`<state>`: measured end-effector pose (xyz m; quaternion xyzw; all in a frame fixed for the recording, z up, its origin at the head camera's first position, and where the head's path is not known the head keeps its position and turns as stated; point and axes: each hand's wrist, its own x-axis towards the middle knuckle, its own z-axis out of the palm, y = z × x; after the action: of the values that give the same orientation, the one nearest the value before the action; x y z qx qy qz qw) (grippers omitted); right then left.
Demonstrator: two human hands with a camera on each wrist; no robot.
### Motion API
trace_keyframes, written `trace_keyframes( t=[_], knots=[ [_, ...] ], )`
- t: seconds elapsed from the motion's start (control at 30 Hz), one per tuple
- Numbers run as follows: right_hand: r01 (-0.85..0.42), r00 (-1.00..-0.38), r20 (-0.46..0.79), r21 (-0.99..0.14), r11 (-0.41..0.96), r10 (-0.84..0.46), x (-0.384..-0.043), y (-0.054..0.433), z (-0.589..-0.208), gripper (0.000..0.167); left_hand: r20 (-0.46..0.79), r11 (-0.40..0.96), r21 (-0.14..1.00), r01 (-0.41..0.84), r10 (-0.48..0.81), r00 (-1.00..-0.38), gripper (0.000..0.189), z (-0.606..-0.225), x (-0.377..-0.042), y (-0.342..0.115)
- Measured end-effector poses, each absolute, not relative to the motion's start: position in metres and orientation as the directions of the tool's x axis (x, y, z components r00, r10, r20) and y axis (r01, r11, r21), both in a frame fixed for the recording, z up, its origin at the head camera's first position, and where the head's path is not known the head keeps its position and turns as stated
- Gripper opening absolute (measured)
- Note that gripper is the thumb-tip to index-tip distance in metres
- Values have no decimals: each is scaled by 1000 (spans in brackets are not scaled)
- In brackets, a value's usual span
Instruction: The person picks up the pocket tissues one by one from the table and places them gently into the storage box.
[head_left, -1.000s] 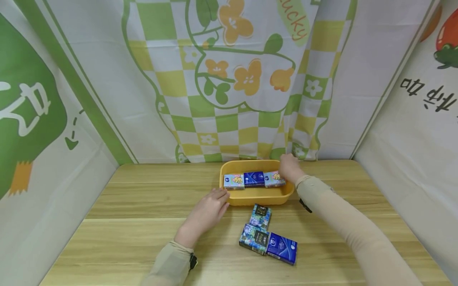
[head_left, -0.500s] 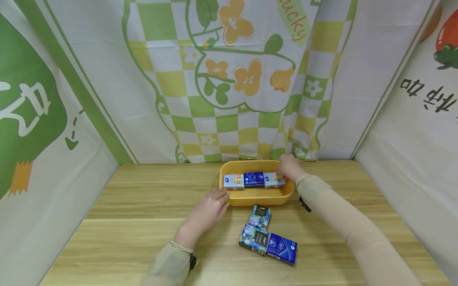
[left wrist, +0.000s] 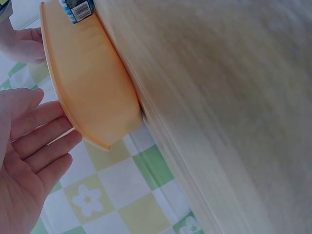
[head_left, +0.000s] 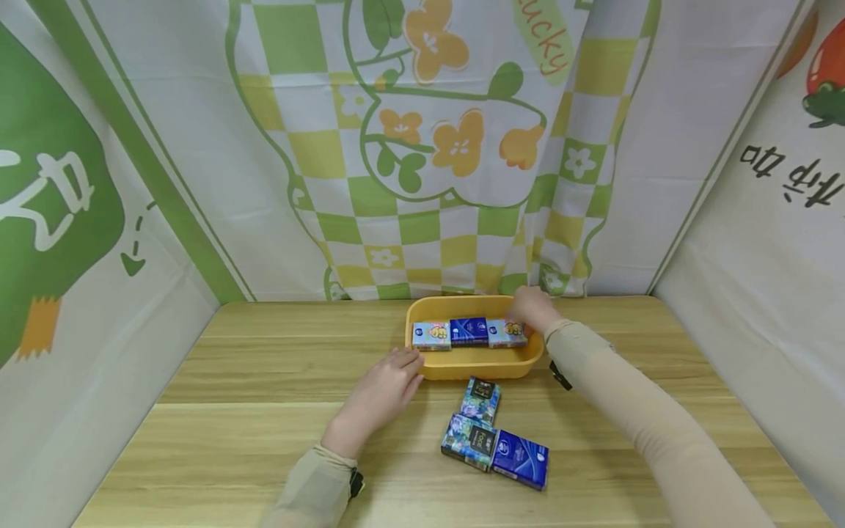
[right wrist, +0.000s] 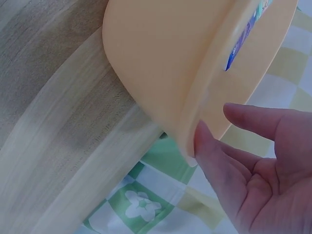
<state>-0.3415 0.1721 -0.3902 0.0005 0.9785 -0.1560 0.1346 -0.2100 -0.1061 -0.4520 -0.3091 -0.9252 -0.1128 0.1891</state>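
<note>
L hand (head_left: 379, 389): fingers straight, touching yellow bin (head_left: 485, 372). R hand (head_left: 536, 309): loosely spread at R end, no grip. Rec. even press. both ends, level.

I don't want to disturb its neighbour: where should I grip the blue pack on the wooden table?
Probably pinch the right end of the blue pack across its near and far edges, coming from above and the right. It lies flat, its left side adjoining a floral pack, while its other three sides look free.
</note>
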Motion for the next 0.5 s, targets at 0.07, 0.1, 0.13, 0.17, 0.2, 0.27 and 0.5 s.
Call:
trace_keyframes(
  t=[0.07, 0.1, 0.13, 0.17, 0.2, 0.27, 0.5],
  knots=[
    [48, -960, -276, -320, 946, -44, -342, 173, -391, 25, 417, 785, 90, 613, 529, -739, 33, -452, -210, -106],
    [51, -959, -279, -326, 944, -45, -342, 173, -391, 26, 415, 786, 89, 612, 529, -740, 33, -452, -210, -106],
    [56, -958, -282, -332, 942, -43, -342, 172, -391, 26, 413, 787, 88, 611, 529, -741, 33, -452, -210, -106],
    [59, -958, -285, -332, 941, -40, -342, 172, -392, 26, 412, 787, 88, 610, 529, -742, 33, -452, -210, -106],
    [61, -957, -287, -333, 941, -40, -342, 172, -392, 27, 411, 787, 89, 610, 529, -743, 33, -452, -210, -106],
    [63, -957, -287, -334, 940, -38, -342, 172, -392, 28, 410, 788, 88, 609, 528, -743, 33, -452, -210, -106],
    [85, -946, -321, -348, 934, -33, -346, 173, -392, 31, 414, 789, 77, 609, 531, -740, 33, -452, -210, -106]
  ],
)
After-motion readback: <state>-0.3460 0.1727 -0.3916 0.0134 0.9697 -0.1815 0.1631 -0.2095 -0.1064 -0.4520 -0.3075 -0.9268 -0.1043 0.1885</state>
